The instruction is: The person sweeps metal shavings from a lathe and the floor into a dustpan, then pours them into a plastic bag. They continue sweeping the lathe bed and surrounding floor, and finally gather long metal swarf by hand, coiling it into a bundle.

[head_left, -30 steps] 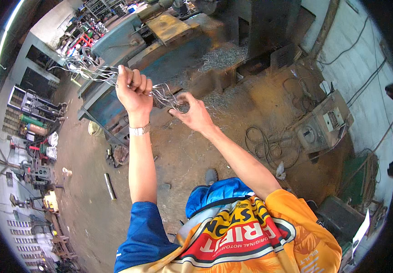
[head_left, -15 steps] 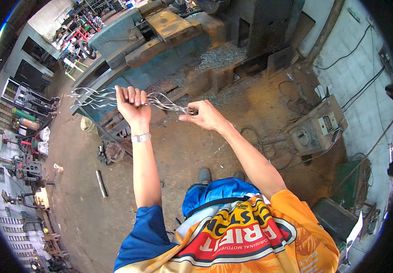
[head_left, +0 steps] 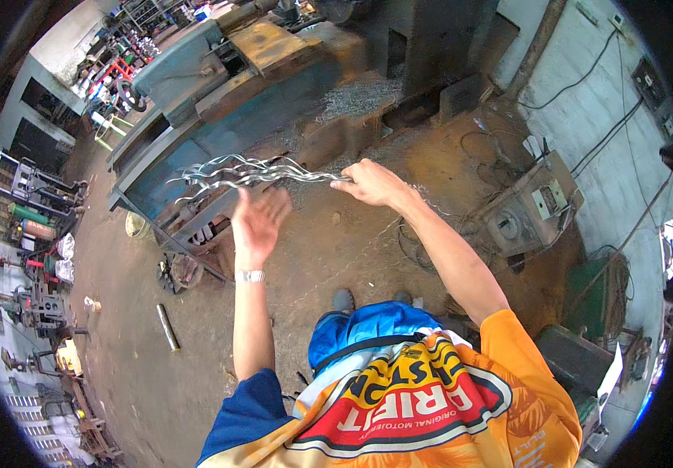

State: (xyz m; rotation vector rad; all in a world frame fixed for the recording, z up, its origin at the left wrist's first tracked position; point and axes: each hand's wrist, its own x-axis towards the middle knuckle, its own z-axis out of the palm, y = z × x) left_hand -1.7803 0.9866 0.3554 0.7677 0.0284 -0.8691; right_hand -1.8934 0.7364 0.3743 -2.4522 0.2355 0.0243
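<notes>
A bundle of long, wavy, silvery metal strips (head_left: 252, 169) stretches out to the left in front of me, its loose ends fanned apart. My right hand (head_left: 378, 186) is closed around the gathered right end of the bundle. Just below the strips, my left hand (head_left: 258, 221) has its fingers spread, slightly smeared by motion, and appears to hold nothing. A metal watch band (head_left: 249, 276) circles my left wrist.
A large, worn blue-grey machine (head_left: 235, 101) stands ahead, with a heap of metal shavings (head_left: 360, 100) on it. On the floor at left lies a metal rod (head_left: 168, 327). A tan metal cabinet (head_left: 535, 207) with cables sits at right.
My left hand has let go of the strips and moved down and to the right. My right hand still grips its end and has shifted right, drawing the bundle along.
</notes>
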